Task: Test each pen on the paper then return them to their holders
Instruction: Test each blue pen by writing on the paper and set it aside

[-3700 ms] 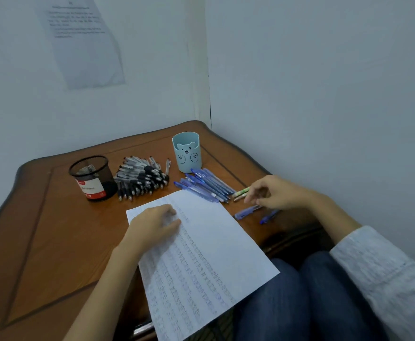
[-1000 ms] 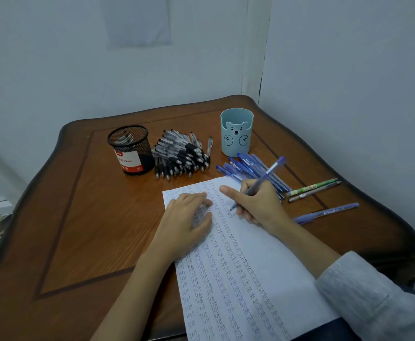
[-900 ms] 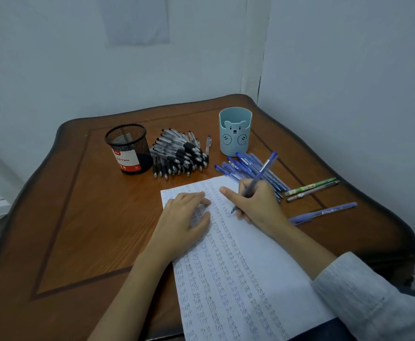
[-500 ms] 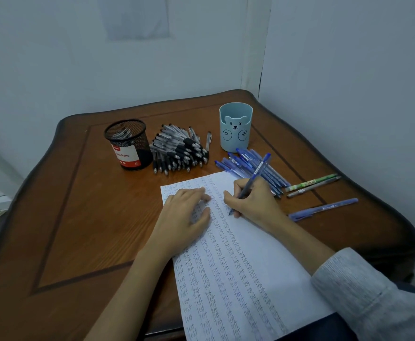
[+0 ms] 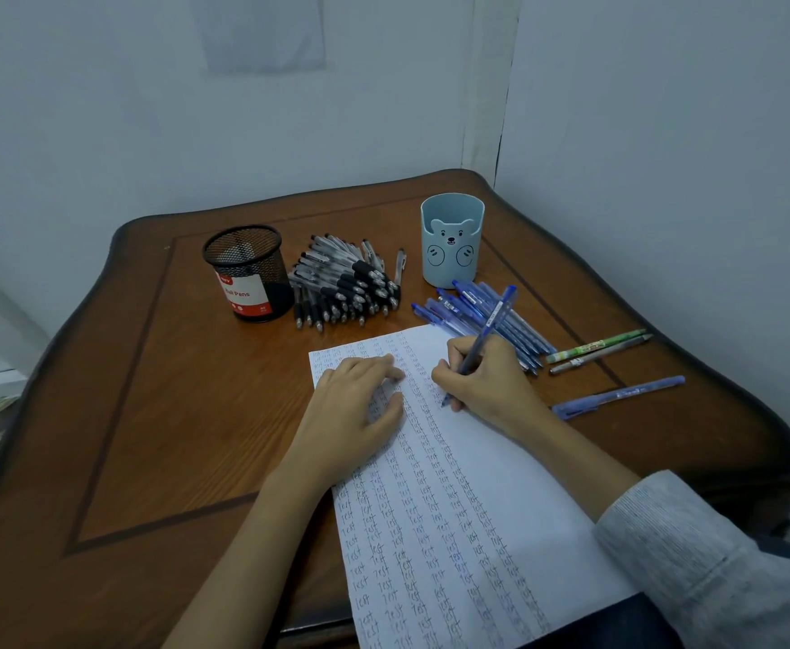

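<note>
Wooden table (image 5: 149, 414): carried everything.
Paper (image 5: 501, 484): covered in columns of "test" and overhanging the near edge. It needed firm pinning to stop it skidding.
Blue bear holder (image 5: 451, 241): stood behind the loose blue pens (image 5: 473, 311), probably where they belonged.
Left hand (image 5: 355, 409): lay flat, fingers relaxed, pressing the paper's top corner.
Right hand (image 5: 487, 386): gripped the blue pen (image 5: 489, 330), tip on the paper. A short, light stroke in a blank gap would suffice.

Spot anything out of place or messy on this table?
Black pens lie heaped beside the mesh holder and blue pens beside the bear cup, not inside them; the paper overhangs the table's near edge.
</note>
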